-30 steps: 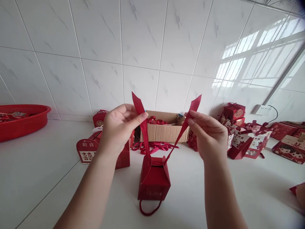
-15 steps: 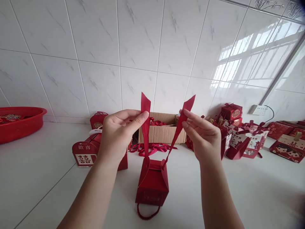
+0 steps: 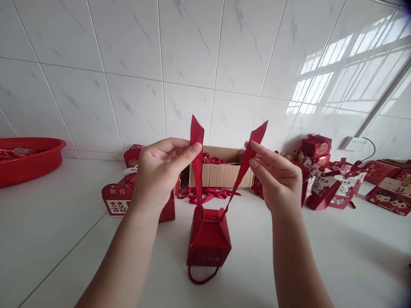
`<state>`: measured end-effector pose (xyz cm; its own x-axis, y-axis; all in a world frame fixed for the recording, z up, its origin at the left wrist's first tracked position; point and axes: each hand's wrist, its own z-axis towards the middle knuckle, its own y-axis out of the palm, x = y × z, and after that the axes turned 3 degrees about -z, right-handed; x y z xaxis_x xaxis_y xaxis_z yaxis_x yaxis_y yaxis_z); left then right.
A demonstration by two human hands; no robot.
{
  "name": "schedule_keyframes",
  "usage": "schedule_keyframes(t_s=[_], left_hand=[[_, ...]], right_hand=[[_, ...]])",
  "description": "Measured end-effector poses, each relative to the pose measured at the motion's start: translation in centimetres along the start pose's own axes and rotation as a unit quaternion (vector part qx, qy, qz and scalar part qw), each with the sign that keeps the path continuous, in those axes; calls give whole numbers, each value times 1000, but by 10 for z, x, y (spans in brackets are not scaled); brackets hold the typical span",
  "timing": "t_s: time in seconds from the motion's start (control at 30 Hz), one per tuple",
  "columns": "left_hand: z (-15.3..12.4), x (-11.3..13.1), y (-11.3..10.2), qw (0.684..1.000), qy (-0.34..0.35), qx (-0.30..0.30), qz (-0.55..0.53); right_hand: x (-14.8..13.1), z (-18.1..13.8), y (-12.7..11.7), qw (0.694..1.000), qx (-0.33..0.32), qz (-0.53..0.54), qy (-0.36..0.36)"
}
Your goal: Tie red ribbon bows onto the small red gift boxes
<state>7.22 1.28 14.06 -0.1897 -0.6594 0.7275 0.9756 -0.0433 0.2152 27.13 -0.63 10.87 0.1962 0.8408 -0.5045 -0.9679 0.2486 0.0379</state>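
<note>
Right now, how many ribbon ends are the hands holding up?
2: one ribbon end in the left hand, another in the right hand, both above the nearest red box.

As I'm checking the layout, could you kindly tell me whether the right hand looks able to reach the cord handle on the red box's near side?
Probably yes: nothing covers the cord handle, and the way down looks open, though the right hand would likely have to release its ribbon end first.

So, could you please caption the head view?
Left hand, right hand: red ribbon ends held above a red cardboard box.
</note>
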Motion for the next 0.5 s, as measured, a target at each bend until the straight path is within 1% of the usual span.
schedule_keyframes(t_s=[0.33,0.5], left_hand=[[-1,0,1,1000,13,7,17],[-3,2,2,999,29,4,35]], right_hand=[[2,1,0,1000,21,2,-6],[1,1,-3,999,29,-24,4]])
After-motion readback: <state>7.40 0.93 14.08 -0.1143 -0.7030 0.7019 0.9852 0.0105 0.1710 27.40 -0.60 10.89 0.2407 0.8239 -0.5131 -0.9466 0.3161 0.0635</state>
